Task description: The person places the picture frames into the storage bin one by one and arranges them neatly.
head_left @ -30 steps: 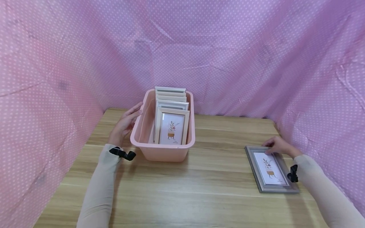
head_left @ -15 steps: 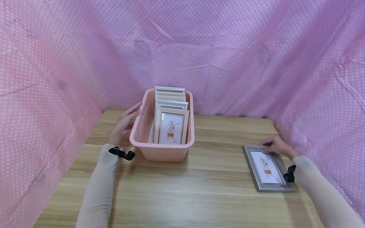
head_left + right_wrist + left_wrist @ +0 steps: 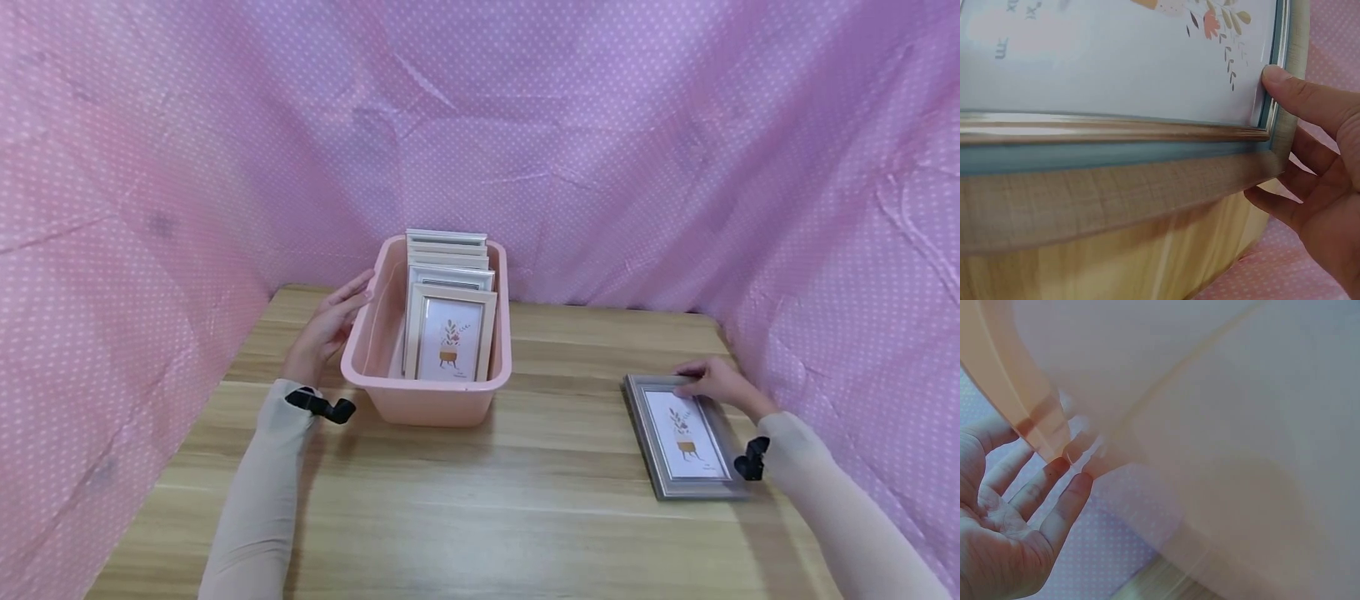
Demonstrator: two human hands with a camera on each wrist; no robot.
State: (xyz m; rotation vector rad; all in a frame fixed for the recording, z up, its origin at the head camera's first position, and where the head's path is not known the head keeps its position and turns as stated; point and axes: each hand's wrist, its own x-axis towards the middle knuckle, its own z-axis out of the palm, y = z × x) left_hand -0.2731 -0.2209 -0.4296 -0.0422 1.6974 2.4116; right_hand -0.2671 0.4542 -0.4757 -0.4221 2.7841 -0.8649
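My left hand (image 3: 330, 321) lies along the left outside of a pink plastic basin (image 3: 431, 404). In the left wrist view its fingertips touch the basin wall (image 3: 1222, 462), fingers loosely extended. On the right, a grey picture frame (image 3: 660, 454) with a potted-plant print is gripped near its far right corner by my right hand (image 3: 716, 385). The right wrist view shows my thumb (image 3: 1279, 75) on the frame's face and the other fingers at its edge and underside. Several light-coloured picture frames (image 3: 450, 333) stand upright in a row inside the basin, along its right side.
A wood-grain table (image 3: 480, 500) carries everything. Pink polka-dot cloth (image 3: 480, 133) hangs behind it and on both sides, close to the right arm. Inside the basin there is a gap left of the frames.
My right hand and the grey picture frame have moved left across the table, slightly toward the back. My left hand and the basin have stayed in place.
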